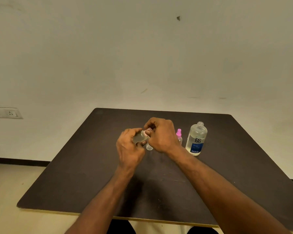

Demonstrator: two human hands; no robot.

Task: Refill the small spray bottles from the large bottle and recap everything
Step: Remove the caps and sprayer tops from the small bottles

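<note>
Above the middle of the dark table (235, 174), my left hand (129, 147) holds a small clear spray bottle (140, 137), tilted with its neck to the right. My right hand (161, 135) pinches the pink spray cap (148, 130) at that neck; the cap is mostly hidden by my fingers. Another small clear bottle (149, 146) stands on the table just below my hands, partly hidden. A third small bottle with a pink spray top (179, 135) stands to the right of my right hand. The large clear bottle (196, 139) with a blue label stands uncapped further right.
The table is pushed against a plain wall. A wall socket (8, 113) sits low at the left. The table's front edge runs near my forearms, and dark shoes show under it.
</note>
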